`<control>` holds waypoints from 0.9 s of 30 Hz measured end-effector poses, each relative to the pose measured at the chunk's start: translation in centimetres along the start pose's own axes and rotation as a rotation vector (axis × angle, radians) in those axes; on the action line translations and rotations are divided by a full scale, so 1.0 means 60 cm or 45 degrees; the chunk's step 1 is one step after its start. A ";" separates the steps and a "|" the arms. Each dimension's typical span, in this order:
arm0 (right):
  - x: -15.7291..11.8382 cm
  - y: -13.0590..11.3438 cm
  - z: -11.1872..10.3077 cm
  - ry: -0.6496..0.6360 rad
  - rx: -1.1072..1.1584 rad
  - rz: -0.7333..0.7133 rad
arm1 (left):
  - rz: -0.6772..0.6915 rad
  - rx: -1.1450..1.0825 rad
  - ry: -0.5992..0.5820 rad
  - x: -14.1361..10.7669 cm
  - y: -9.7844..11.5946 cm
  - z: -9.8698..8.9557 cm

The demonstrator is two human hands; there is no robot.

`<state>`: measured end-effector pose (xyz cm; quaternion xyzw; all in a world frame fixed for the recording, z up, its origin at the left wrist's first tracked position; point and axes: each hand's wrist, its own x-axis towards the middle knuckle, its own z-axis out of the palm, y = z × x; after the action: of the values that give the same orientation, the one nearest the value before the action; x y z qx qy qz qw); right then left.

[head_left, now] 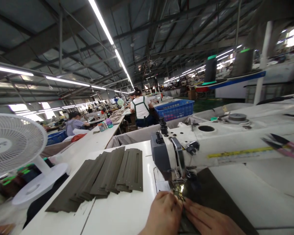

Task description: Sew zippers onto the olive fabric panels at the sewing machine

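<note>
A dark olive-green fabric piece [219, 195] lies under the needle area of a sewing machine [170, 153], spreading to the right over the machine bed. My left hand [164, 210] is closed just in front of the presser foot, its curled fingers gripping the near edge of the fabric. Close beside it, my right hand [205, 217] lies flat on the fabric with fingers stretched toward the needle. A bright light shines on the stitching spot, and my fingers partly hide it. Left of the machine, overlapping stacks of olive-green cut pieces [107, 173], some with slots, rest on the white table [112, 213].
A white fan [44, 169] stands at the left. Pink-handled snips [284, 147] and a yellow measuring tape [235, 152] are on the machine arm. Thread cones [210, 70] sit on a stand at upper right. Beyond are a blue crate [175, 110] and seated co-workers [140, 107].
</note>
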<state>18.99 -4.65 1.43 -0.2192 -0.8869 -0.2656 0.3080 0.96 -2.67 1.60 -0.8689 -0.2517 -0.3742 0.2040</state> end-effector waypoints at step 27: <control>0.011 0.021 0.063 -0.351 0.172 0.797 | -0.145 -0.062 -0.296 -0.013 -0.004 -0.003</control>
<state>17.58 -1.23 -0.22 -0.4935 -0.8255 -0.0671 0.2656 0.25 -2.77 1.16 -0.8954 -0.3135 -0.2880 0.1307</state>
